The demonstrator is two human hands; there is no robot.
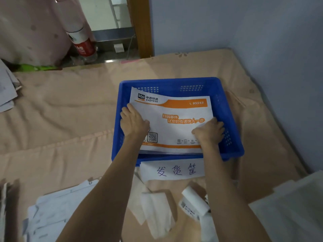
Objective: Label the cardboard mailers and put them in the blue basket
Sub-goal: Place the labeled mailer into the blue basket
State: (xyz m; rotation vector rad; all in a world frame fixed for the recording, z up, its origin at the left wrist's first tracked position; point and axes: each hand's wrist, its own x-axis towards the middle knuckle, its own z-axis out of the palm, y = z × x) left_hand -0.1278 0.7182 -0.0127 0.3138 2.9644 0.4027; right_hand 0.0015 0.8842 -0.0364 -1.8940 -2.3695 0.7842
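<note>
Pressing down with both hands: left hand [133,122] lies over the mailer's left edge, fingers [131,109] fairly straight and together on top; right hand [208,131] sits at the right edge, fingers [219,127] curled over it, looks like a grip, though the underside is hidden. The cardboard mailer [174,119], white with orange STO print, lies directly under both palms, inside the blue basket [232,145], printed face up, far left corner riding up on the basket's back wall. No stuck-on label visible on this face; cannot tell if one is underneath.

Risk: the mailer nearly fills the basket, so it may jam tilted on the wall rather than lie flat; uneven pressure could bend that raised corner. The basket sits on a soft bed toward the right edge near the wall, so a hard push may tip or shift it.

Handwritten paper sign [172,170] hangs on the basket's near side. Label roll [194,199] and paper scraps [153,208] lie on the bed near the front edge.
</note>
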